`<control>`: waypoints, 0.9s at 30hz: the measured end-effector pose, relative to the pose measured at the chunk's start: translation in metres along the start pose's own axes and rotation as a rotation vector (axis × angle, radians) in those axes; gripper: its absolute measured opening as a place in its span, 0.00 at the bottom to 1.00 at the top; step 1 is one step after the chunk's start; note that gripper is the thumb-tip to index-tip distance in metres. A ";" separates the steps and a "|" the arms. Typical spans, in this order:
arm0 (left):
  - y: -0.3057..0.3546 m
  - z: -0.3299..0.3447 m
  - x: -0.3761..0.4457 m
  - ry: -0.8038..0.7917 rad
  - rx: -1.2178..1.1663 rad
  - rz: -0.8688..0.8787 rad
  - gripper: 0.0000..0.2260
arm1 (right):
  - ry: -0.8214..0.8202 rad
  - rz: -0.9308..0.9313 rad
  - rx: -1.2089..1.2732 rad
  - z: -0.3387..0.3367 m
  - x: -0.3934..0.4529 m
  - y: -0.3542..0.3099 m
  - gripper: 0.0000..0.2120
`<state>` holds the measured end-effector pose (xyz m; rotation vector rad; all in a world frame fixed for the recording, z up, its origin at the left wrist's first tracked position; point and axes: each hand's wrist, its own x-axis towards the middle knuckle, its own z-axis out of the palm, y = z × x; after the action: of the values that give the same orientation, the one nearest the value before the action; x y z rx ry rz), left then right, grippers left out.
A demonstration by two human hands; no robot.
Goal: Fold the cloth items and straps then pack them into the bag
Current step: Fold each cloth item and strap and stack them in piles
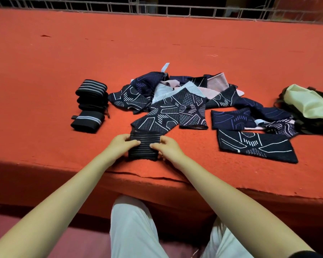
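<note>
White trousers [136, 229] below orange-red table [157, 43]

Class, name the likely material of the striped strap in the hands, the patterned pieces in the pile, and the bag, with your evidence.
Striped strap: probably elastic knit webbing; ribbed stripes, matte black.
Patterned pieces: apparently stretch knit fabric; woven-in line motifs, soft creases.
Bag: perhaps thin synthetic cloth; smooth pale surface, crumpled folds.

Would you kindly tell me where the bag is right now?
In the head view, the bag lies at the far right of the red table, just right of the patterned cloth pile.
</note>
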<state>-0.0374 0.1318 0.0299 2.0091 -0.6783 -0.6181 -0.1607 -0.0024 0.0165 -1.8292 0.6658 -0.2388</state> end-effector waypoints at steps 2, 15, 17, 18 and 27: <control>0.008 0.000 -0.002 -0.058 -0.111 0.013 0.08 | -0.009 -0.002 0.128 -0.002 0.000 -0.005 0.07; 0.011 -0.073 0.037 0.308 0.069 0.053 0.04 | -0.164 -0.050 0.111 0.043 0.061 -0.066 0.10; 0.012 -0.090 0.048 0.391 0.204 0.062 0.05 | -0.154 -0.046 0.106 0.052 0.078 -0.080 0.10; 0.012 -0.098 0.053 0.427 0.260 0.071 0.06 | -0.145 -0.046 0.106 0.058 0.088 -0.087 0.10; -0.033 -0.143 0.086 0.548 0.370 -0.033 0.06 | -0.152 0.005 0.071 0.128 0.148 -0.111 0.13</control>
<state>0.1253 0.1739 0.0551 2.3906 -0.4430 0.0650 0.0576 0.0441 0.0491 -1.7576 0.5493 -0.1171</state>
